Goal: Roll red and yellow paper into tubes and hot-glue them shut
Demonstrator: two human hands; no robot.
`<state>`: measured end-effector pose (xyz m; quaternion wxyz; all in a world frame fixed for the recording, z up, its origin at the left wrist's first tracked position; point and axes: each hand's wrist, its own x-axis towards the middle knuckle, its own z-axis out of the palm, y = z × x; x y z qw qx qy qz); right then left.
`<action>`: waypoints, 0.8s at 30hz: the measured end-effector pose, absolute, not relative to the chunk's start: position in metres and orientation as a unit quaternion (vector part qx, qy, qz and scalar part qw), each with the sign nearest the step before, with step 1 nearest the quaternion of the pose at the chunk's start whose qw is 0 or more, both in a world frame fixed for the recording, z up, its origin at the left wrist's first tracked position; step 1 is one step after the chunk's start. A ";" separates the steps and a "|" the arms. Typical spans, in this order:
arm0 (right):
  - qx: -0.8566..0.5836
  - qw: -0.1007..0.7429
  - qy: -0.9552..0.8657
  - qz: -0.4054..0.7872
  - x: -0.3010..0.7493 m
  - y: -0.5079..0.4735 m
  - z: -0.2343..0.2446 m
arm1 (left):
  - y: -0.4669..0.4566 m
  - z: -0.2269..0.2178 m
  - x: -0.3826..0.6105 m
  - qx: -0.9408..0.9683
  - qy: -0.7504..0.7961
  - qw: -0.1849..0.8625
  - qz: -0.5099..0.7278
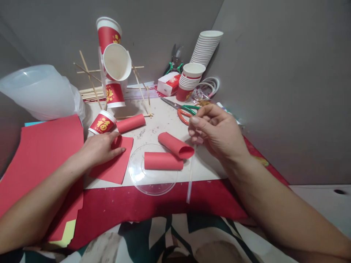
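Observation:
My left hand (101,148) rests with fingers apart on a small red paper piece (112,171), beside a tipped red-and-white paper cup (102,122). My right hand (216,128) is raised over the right side of the work surface, its thumb and fingers pinched together. Below its curled fingers a translucent stick, like a glue stick (189,182), slants down toward me; its upper end is hidden. Between the hands, two red paper tubes (163,161) touch each other, one partly over a clear round plastic lid (142,182). Another red tube (131,123) lies farther back.
Stacked cups (109,36) stand within a thin wooden stick frame (138,82) at the back. Scissors (183,109), nested cups (189,82), a small box (168,84) and pliers (175,60) lie right. A plastic tub (41,91) and red sheets (52,153) are left.

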<state>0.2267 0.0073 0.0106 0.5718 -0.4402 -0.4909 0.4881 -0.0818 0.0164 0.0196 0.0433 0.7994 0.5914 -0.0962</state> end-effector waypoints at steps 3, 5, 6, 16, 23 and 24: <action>-0.449 0.577 -0.512 0.451 0.227 0.005 0.012 | 0.017 0.024 -0.081 0.794 0.598 0.059 -0.094; -0.470 0.562 -0.532 0.425 0.226 0.003 0.012 | 0.017 0.027 -0.080 0.789 0.604 0.065 -0.096; -0.482 0.553 -0.542 0.410 0.225 0.001 0.012 | 0.017 0.027 -0.080 0.787 0.606 0.067 -0.096; -0.496 0.523 -0.622 0.306 0.219 -0.008 0.009 | 0.021 0.023 -0.087 0.805 0.580 0.113 -0.056; -0.511 0.505 -0.629 0.296 0.222 -0.006 0.007 | 0.018 0.033 -0.087 0.817 0.558 0.139 -0.022; -0.519 0.496 -0.631 0.294 0.223 -0.004 0.007 | 0.015 0.037 -0.086 0.812 0.566 0.142 0.003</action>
